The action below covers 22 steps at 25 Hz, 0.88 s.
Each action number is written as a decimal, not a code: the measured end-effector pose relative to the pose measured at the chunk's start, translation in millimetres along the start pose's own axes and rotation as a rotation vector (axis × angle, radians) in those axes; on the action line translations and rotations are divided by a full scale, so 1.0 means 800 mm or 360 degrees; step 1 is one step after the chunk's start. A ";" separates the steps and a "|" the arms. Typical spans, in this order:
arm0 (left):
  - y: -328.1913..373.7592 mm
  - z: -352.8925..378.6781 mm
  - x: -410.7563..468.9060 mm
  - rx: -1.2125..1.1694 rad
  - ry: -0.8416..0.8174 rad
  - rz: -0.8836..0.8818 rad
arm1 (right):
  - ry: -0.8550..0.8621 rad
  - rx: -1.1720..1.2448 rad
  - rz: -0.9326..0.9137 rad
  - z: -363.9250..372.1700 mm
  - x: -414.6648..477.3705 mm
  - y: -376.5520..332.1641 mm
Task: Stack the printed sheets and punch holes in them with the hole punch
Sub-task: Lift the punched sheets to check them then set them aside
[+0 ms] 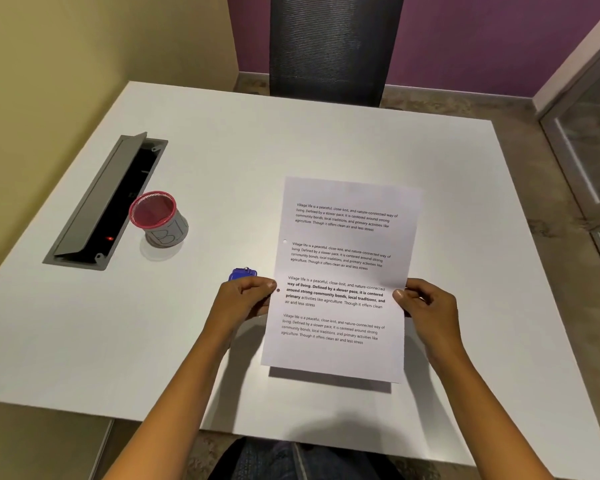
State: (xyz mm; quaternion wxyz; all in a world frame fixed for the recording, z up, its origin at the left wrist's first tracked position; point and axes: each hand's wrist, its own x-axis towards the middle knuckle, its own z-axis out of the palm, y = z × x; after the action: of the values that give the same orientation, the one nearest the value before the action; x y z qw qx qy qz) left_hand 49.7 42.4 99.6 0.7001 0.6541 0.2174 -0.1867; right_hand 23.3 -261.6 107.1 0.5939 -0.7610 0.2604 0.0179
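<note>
I am pinching the printed sheets (pixel 340 258) by their sides with my left grip (pixel 246 296) and right grip (pixel 426 303), just above the surface (pixel 187 323), low in the frame. The blue hole punch (pixel 243 273) is sitting behind my left grip.

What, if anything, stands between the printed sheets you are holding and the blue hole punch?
Only the left hand itself, which grips the left edge of the sheets right in front of the hole punch. No other object lies between them; the red mesh cup stands well off to the left.
</note>
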 end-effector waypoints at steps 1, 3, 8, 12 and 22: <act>0.001 0.002 -0.001 0.0002 0.0020 0.0010 | 0.0006 0.0004 -0.0007 -0.001 0.000 0.000; 0.003 0.007 -0.002 0.0027 0.0051 0.0038 | 0.0006 -0.0005 -0.0012 -0.003 0.000 -0.001; 0.026 0.019 -0.003 0.0057 0.0073 0.0146 | -0.0043 -0.0034 -0.0072 -0.006 -0.007 -0.008; 0.042 0.028 0.006 -0.0003 0.0170 0.0244 | -0.0069 -0.0029 -0.0077 -0.007 -0.011 -0.009; 0.038 0.046 0.006 0.0109 0.0105 0.0253 | -0.0022 0.0080 -0.0039 -0.024 -0.010 -0.002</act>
State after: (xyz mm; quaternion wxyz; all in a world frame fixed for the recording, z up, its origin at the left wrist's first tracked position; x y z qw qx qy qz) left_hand 72.3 7.9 124.4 0.6825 0.6985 0.1811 -0.1161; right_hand 12.0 -275.6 116.9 0.6148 -0.7488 0.2473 0.0095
